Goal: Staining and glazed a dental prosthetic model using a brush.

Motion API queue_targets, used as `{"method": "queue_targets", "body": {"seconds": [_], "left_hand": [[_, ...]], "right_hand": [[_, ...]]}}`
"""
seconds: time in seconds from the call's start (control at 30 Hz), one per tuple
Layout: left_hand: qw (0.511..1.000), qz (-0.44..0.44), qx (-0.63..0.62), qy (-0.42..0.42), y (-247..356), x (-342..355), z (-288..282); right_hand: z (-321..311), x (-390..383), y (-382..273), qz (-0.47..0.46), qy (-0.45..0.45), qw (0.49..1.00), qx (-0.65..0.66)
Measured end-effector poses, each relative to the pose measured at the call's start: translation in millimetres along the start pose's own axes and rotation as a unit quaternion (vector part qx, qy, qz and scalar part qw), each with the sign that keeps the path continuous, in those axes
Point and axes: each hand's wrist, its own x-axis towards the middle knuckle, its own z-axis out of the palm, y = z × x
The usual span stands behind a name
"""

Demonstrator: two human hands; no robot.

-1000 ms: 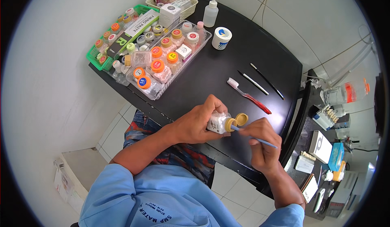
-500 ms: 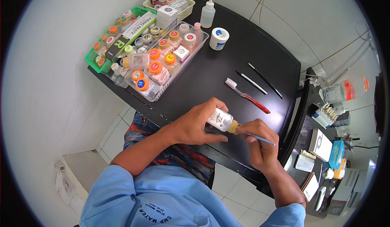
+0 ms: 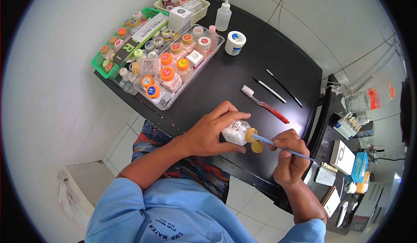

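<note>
My left hand holds a small clear bottle of white material on its side above the front of the black table, its mouth toward the right. A gold flip cap hangs open below the neck. My right hand grips a slim pale blue stick, whose left end is at the bottle's mouth, apparently inside it. Just beyond my hands lie a red-handled toothbrush, a white pen-like tool and a thin black brush.
At the back left are a clear tray of capped jars, a green basket and a cream basket. A squeeze bottle and white tub stand behind. A cluttered side counter runs along the right.
The bottle has turned in my left hand, so its open cap now hangs below rather than above. My right hand has shifted rightward with the stick, showing more of its length.
</note>
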Motion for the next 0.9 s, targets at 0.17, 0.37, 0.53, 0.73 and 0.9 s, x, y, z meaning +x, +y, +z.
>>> {"method": "queue_targets", "body": {"seconds": [0.17,0.37,0.53,0.73,0.9], "left_hand": [[0.998,-0.017,-0.051,0.023,-7.6,-2.6,1.7],[0.998,0.046,-0.007,0.036,-9.7,-1.6,2.3],[0.999,0.031,-0.012,-0.010,-7.7,-1.6,0.4],[0.997,-0.026,-0.066,0.012,-9.6,-2.9,3.7],[0.999,0.004,-0.033,0.027,-8.0,-0.2,1.9]], "right_hand": [[-0.9,8.6,-5.9,0.023,-0.077,0.995,-0.065],[1.4,11.1,-7.6,0.069,-0.094,0.991,-0.061],[-1.7,8.4,-6.4,0.031,-0.078,0.993,-0.081],[2.4,7.6,-7.8,0.102,-0.086,0.989,-0.070],[2.4,7.7,-4.4,0.090,-0.095,0.989,-0.070]]}}
